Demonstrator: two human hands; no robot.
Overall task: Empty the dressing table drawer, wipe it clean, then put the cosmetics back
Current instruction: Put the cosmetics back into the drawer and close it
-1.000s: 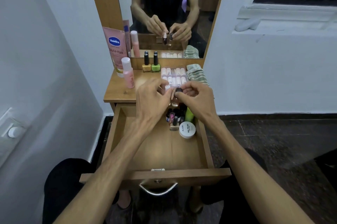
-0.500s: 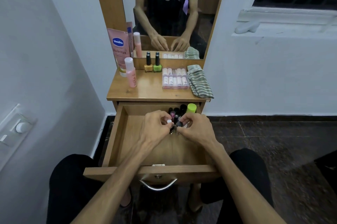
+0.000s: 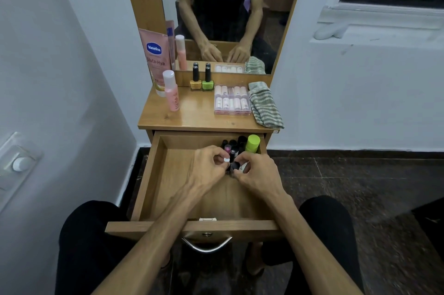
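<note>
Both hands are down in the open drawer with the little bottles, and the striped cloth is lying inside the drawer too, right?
Not quite. The striped cloth lies on the tabletop beside the clear case, not inside the drawer. The head view shows both hands among the bottles.

both hands are coming down off the tabletop into the open drawer (image 3: 153, 174), so the left hand (image 3: 207, 166) and right hand (image 3: 255, 172) are now sitting low among the small bottles (image 3: 231, 150) at the back right. the little bottle they were holding up is getting set down with that cluster.
</note>
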